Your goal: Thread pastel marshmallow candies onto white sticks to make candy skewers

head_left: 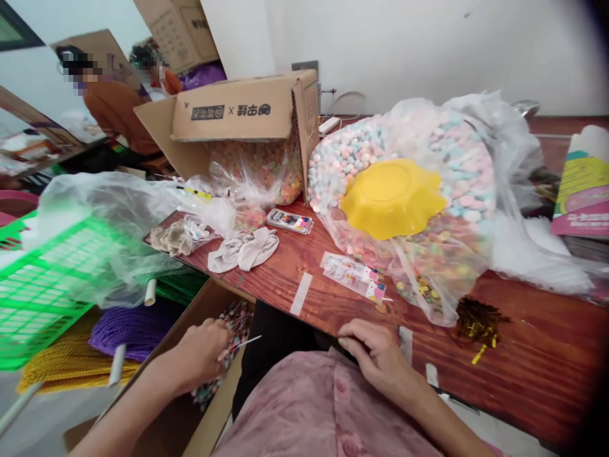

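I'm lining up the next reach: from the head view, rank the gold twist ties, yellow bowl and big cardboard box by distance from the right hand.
From the right hand at the table edge:
1. Gold twist ties, just to its right on the table.
2. Yellow bowl, beyond, on the candy bag.
3. Cardboard box, far back left.

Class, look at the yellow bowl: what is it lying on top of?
The yellow bowl lies upside down on a clear plastic bag of pastel sweets. The sweets directly beneath it are covered.

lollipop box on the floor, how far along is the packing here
Done: one filled packet lies on the table. In hand: left hand pulls sticks from the lollipop box; right hand rests at the table edge. Left: the box looks well stocked.
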`<state>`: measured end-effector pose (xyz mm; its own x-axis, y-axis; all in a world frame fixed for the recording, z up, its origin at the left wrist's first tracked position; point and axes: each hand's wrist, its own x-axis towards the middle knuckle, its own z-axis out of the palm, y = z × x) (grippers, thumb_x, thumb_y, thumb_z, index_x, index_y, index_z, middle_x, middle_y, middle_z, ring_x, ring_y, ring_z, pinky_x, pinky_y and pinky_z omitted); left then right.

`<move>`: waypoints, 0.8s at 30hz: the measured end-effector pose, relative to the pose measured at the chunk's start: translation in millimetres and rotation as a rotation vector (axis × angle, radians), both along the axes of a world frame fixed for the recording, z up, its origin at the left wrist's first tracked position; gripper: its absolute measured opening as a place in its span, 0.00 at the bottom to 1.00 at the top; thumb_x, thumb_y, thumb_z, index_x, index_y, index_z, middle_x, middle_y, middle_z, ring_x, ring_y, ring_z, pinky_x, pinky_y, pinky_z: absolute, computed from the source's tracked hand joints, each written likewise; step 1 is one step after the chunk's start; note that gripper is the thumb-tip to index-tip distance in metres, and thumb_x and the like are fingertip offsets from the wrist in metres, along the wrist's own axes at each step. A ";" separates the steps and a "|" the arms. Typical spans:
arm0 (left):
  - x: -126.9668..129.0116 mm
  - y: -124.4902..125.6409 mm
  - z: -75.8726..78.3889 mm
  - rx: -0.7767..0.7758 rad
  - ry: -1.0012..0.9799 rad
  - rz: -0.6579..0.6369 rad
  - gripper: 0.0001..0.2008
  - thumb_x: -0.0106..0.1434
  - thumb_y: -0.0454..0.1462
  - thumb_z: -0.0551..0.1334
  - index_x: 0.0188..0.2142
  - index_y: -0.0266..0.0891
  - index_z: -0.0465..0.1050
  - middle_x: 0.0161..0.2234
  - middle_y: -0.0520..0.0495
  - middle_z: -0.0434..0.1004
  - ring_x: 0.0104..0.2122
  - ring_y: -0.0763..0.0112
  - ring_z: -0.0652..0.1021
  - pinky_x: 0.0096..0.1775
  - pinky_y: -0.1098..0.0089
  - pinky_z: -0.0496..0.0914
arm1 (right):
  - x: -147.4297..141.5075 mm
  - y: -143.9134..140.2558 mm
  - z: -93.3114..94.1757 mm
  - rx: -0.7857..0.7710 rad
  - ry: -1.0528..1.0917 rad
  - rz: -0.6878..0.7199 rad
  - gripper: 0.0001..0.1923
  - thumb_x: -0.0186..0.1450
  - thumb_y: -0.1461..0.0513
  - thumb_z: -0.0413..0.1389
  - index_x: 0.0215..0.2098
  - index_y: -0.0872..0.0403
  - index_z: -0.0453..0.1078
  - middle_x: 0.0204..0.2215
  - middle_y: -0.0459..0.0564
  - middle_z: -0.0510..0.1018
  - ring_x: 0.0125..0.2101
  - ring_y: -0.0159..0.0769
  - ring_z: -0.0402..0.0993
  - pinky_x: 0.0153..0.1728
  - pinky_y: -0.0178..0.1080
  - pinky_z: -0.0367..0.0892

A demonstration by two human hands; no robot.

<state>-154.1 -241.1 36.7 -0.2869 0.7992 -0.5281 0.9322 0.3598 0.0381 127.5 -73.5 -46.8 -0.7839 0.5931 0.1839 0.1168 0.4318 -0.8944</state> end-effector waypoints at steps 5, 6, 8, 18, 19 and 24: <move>38.5 61.9 -19.5 0.266 -0.131 -0.369 0.16 0.65 0.35 0.57 0.51 0.41 0.76 0.54 0.39 0.75 0.53 0.57 0.75 0.57 0.58 0.68 | 11.6 -14.0 -0.1 0.098 0.012 -0.100 0.11 0.69 0.66 0.51 0.30 0.54 0.71 0.24 0.45 0.76 0.26 0.30 0.71 0.30 0.33 0.65; 53.3 87.1 -24.4 0.351 -0.136 -0.473 0.17 0.67 0.34 0.55 0.52 0.41 0.75 0.55 0.38 0.74 0.54 0.57 0.74 0.58 0.58 0.67 | 11.1 -17.3 1.5 0.138 0.026 -0.137 0.11 0.69 0.66 0.51 0.30 0.54 0.71 0.25 0.46 0.76 0.26 0.31 0.71 0.30 0.33 0.65; 85.1 139.6 -33.3 0.406 -0.079 -0.646 0.19 0.66 0.29 0.52 0.52 0.37 0.74 0.53 0.36 0.74 0.53 0.55 0.74 0.56 0.56 0.69 | 12.2 -19.8 3.1 0.278 0.051 -0.206 0.10 0.69 0.66 0.50 0.31 0.54 0.70 0.25 0.47 0.76 0.26 0.32 0.71 0.31 0.34 0.66; 124.3 221.7 -56.6 0.371 0.009 -0.754 0.19 0.63 0.23 0.50 0.48 0.30 0.73 0.46 0.33 0.75 0.47 0.53 0.75 0.47 0.58 0.71 | 97.0 -20.9 -14.7 0.580 -0.027 -0.614 0.09 0.69 0.70 0.51 0.39 0.53 0.71 0.26 0.48 0.78 0.24 0.35 0.75 0.26 0.35 0.70; 120.7 219.7 -56.6 0.391 -0.022 -0.737 0.18 0.63 0.24 0.50 0.48 0.30 0.73 0.47 0.33 0.74 0.48 0.53 0.74 0.47 0.58 0.72 | 100.7 -17.3 -15.3 0.596 -0.004 -0.638 0.08 0.68 0.69 0.53 0.40 0.52 0.72 0.27 0.49 0.79 0.25 0.36 0.77 0.27 0.35 0.72; 98.8 225.3 -56.8 0.487 -0.175 -0.641 0.13 0.62 0.31 0.58 0.47 0.33 0.72 0.53 0.35 0.71 0.54 0.53 0.69 0.55 0.57 0.69 | 91.9 3.4 -14.7 0.632 0.088 -0.536 0.09 0.67 0.70 0.54 0.41 0.52 0.73 0.28 0.49 0.81 0.25 0.36 0.79 0.26 0.34 0.75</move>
<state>-55.2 -15.8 -20.1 0.3571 0.9311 -0.0745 0.9172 -0.3344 0.2166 219.4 -70.1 -61.4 -0.3913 0.6462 0.6552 0.3905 0.7613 -0.5177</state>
